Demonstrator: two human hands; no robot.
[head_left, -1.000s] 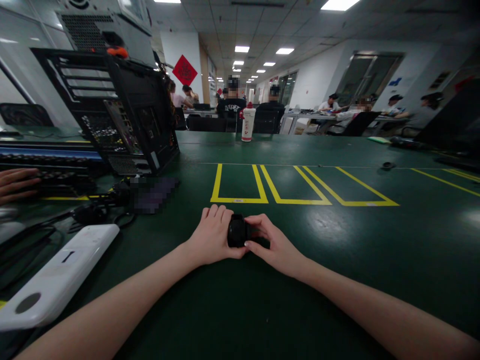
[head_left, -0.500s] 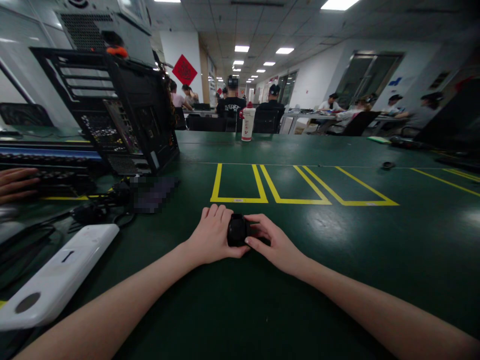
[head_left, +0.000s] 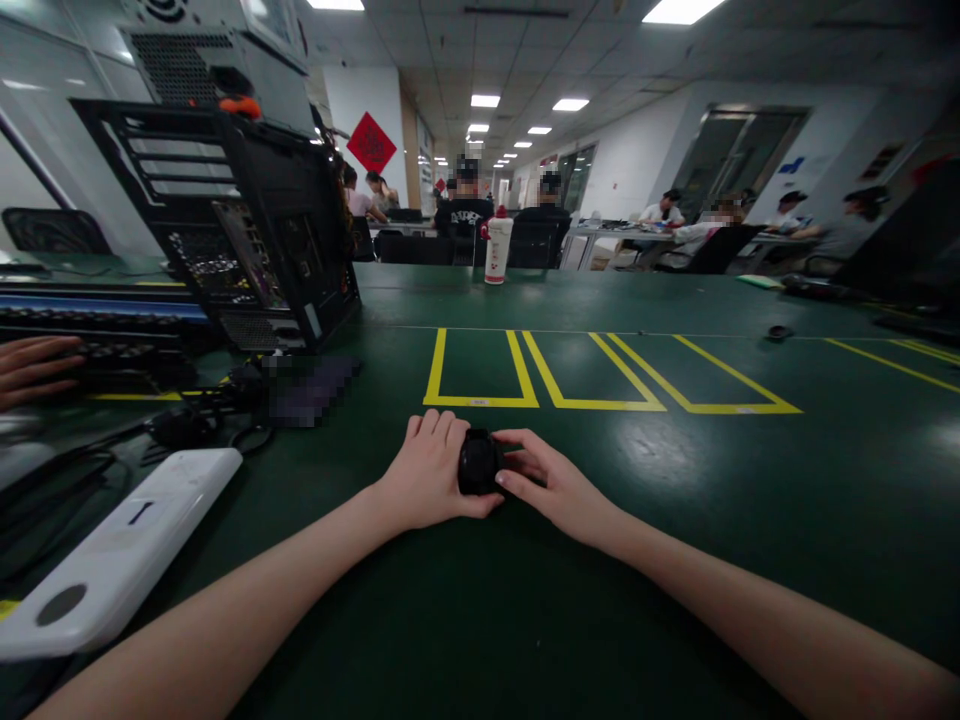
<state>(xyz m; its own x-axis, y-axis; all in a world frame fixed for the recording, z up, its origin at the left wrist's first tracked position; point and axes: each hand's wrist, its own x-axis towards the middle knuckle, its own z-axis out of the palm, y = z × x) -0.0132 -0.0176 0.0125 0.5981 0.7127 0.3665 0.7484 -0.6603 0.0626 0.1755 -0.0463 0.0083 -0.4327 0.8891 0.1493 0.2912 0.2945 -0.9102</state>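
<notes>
A small, rounded black object sits between my two hands, close to the green table top. What kind of thing it is I cannot make out. My left hand is wrapped round its left side, thumb along the lower edge. On the other side, my right hand has its thumb and fingers curled against the object's right edge. My right fingertips are partly hidden behind it. Just beyond my hands, yellow tape outlines mark the table.
At the left stand a black computer case, tangled black cables and a long white device. Another person's hand rests by a keyboard-like item. A white and red cup stands at the back; a small black ring lies right.
The whole view has shifted very slightly. My hands keep nearly the same grip on the black object, the right thumb a touch further from its lower edge.
</notes>
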